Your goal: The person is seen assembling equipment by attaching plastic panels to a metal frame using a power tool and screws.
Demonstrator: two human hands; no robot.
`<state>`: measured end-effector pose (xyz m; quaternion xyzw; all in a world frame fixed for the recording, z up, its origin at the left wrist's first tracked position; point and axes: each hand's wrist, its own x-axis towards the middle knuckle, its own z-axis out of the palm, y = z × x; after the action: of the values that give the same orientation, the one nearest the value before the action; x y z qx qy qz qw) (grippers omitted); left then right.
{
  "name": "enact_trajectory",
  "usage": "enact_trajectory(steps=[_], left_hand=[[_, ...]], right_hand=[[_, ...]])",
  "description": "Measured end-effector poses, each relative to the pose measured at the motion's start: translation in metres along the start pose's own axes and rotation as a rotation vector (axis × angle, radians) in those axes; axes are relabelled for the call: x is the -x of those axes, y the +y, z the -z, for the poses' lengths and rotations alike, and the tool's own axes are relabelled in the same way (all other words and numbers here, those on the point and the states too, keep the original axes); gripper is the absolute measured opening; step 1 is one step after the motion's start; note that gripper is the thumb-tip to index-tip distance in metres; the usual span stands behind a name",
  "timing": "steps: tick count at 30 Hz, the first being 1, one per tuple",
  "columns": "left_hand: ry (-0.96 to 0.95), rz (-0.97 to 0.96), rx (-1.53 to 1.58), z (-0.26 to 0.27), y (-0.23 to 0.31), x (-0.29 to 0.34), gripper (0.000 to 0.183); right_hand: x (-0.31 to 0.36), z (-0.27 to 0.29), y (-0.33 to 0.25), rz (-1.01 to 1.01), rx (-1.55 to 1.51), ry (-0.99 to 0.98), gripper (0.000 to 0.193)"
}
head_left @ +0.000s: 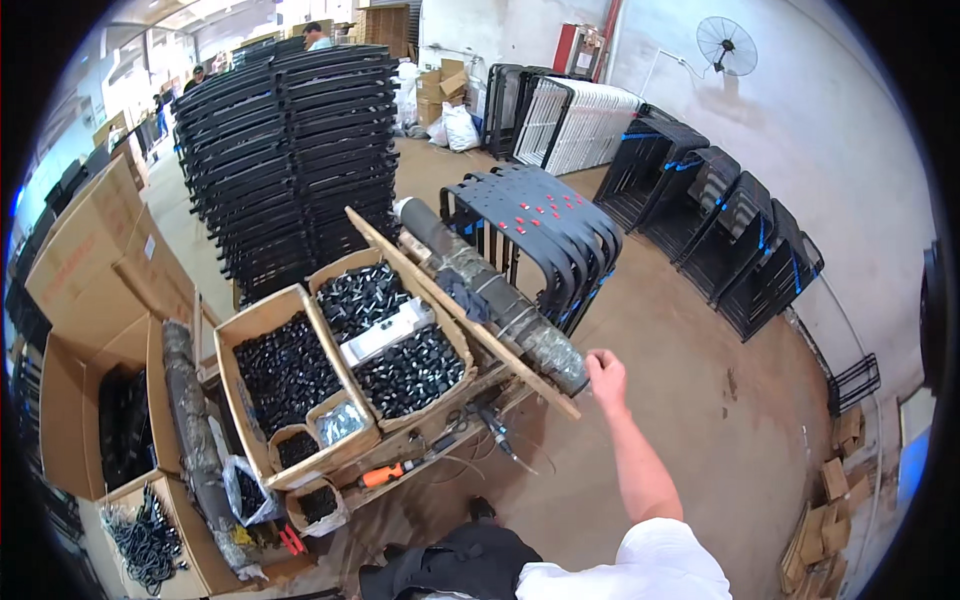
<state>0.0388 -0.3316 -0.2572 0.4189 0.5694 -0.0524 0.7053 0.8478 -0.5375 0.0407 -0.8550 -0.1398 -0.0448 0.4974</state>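
Right hand [606, 380], fingers curled, hold unclear, just beside end of wrapped roll [520, 318]; left hand out of frame. Black parts [285, 370] fill carton [224, 365] nearby.

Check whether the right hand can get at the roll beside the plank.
Probably yes: the right hand is by the near end of the roll, with nothing visible between them.
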Motion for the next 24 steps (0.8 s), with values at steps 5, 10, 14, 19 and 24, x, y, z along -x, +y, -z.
enact_trajectory(steps=[5,10,14,19,24], left_hand=[[0.494,0.053,-0.368,-0.084,0.049,-0.022,0.055],[0.380,-0.059,-0.286,-0.143,0.112,-0.011,0.072],[0.369,-0.061,-0.484,-0.173,0.128,-0.008,0.063],[0.379,-0.019,-0.577,-0.151,0.172,0.001,0.055],[0.393,0.056,-0.363,-0.190,0.188,-0.012,0.051]], right_hand=[[-0.119,-0.011,0.025,0.032,0.111,-0.028,0.035],[-0.209,-0.003,0.042,-0.120,0.190,-0.052,0.039],[-0.248,0.007,0.064,-0.154,0.215,-0.061,0.041],[-0.283,0.024,0.059,-0.182,0.340,-0.127,0.047],[-0.350,0.049,0.056,-0.119,0.329,-0.101,0.046]])
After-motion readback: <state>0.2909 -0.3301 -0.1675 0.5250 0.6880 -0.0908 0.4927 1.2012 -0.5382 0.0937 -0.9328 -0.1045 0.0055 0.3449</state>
